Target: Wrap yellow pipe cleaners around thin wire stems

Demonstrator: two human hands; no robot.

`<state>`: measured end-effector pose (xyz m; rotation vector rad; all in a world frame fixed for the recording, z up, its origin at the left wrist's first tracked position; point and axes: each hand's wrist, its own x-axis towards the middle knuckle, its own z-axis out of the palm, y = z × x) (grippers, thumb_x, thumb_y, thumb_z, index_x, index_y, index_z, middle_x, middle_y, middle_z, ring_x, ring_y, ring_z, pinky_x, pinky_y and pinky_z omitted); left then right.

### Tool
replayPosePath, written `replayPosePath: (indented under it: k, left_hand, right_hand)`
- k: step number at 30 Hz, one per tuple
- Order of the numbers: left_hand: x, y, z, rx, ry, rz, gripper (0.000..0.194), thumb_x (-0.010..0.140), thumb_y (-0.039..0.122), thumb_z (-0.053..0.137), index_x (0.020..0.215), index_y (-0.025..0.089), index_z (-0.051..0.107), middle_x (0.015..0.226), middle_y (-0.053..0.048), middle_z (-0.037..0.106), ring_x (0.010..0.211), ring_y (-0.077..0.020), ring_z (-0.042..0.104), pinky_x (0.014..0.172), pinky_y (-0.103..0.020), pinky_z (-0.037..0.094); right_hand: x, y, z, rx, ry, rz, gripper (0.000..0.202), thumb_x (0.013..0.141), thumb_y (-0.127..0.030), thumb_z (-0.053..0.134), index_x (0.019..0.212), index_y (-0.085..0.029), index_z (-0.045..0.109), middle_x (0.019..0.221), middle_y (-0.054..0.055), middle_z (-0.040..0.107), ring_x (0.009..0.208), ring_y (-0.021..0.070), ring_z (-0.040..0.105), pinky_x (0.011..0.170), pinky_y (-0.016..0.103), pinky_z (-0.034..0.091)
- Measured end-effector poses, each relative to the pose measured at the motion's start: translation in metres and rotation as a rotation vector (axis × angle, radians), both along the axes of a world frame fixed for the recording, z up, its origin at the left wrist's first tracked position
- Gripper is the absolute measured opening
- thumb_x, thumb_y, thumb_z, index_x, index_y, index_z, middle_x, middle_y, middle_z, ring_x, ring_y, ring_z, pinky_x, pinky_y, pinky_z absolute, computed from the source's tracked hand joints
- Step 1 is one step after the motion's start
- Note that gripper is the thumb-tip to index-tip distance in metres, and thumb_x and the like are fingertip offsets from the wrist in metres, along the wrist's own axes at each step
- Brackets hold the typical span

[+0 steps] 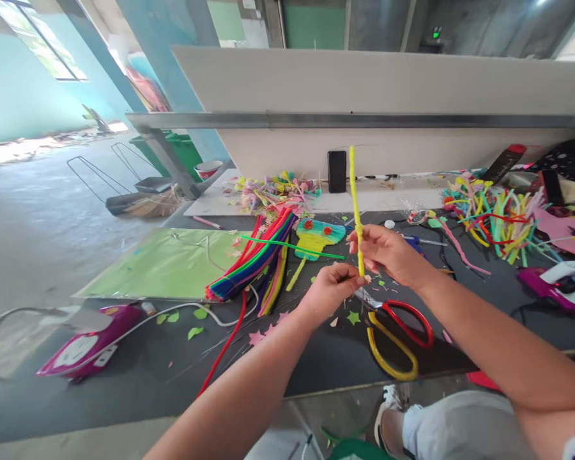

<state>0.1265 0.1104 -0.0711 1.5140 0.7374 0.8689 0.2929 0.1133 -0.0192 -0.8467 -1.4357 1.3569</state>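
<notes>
A yellow pipe cleaner (353, 185) stands nearly upright between my two hands. My left hand (334, 289) pinches its lower end between thumb and finger. Higher up, the fingers of my right hand (382, 252) are closed round it, at a spot where it looks twisted or doubled. Below my hands lie scissors (402, 326) with one red and one yellow handle, their blades partly hidden by my left hand. Left of my hands is a flat teal and yellow piece (316, 237) with red spots and a yellow stem. A bundle of coloured pipe cleaners (259, 262) lies beside it.
A green sheet in clear plastic (148, 262) covers the table's left part. Purple devices with cables, perhaps glue guns, sit at the left (96, 338) and right (556, 287). A phone (337, 171) leans against the white board (278, 150). Pipe-cleaner pieces (503, 217) are heaped at right.
</notes>
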Motion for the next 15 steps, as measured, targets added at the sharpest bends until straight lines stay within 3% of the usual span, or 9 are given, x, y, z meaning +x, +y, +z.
replayPosePath:
  k: [4,8,12,15]
  left_hand:
    - [-0.001,-0.011,0.015,0.129,-0.005,0.007,0.030,0.072,0.041,0.066,0.066,0.013,0.060,0.058,0.003,0.046,0.056,-0.0075,0.036,0.054,-0.022,0.028]
    - [0.000,-0.037,0.047,0.254,-0.005,-0.089,0.030,0.073,0.041,0.065,0.066,0.012,0.062,0.062,0.001,0.051,0.059,-0.0087,0.042,0.057,-0.022,0.032]
    - [-0.011,-0.084,0.078,0.281,0.018,-0.168,0.027,0.074,0.038,0.066,0.068,0.012,0.063,0.062,0.002,0.049,0.059,-0.0079,0.040,0.055,-0.022,0.029]
    - [-0.031,-0.131,0.083,0.176,-0.015,-0.250,0.028,0.074,0.039,0.067,0.070,0.011,0.063,0.057,0.004,0.044,0.053,-0.0058,0.034,0.050,-0.021,0.023]
  right_hand:
    - [-0.011,-0.034,0.011,0.064,-0.216,-0.209,0.025,0.074,-0.036,0.070,0.086,-0.019,0.058,0.062,-0.005,0.052,0.043,0.0067,0.044,0.040,0.021,0.037]
    - [-0.013,-0.083,0.021,0.093,-0.338,-0.387,0.020,0.077,-0.037,0.066,0.081,-0.020,0.058,0.051,-0.006,0.050,0.039,0.0096,0.045,0.038,0.023,0.036]
    - [-0.018,-0.140,0.038,0.098,-0.379,-0.487,0.025,0.074,-0.042,0.068,0.072,-0.019,0.059,0.045,-0.006,0.047,0.037,0.0086,0.040,0.037,0.022,0.029]
    - [-0.031,-0.186,0.042,0.018,-0.285,-0.416,0.030,0.071,-0.044,0.071,0.068,-0.017,0.059,0.043,-0.006,0.045,0.036,0.0067,0.034,0.036,0.022,0.023]
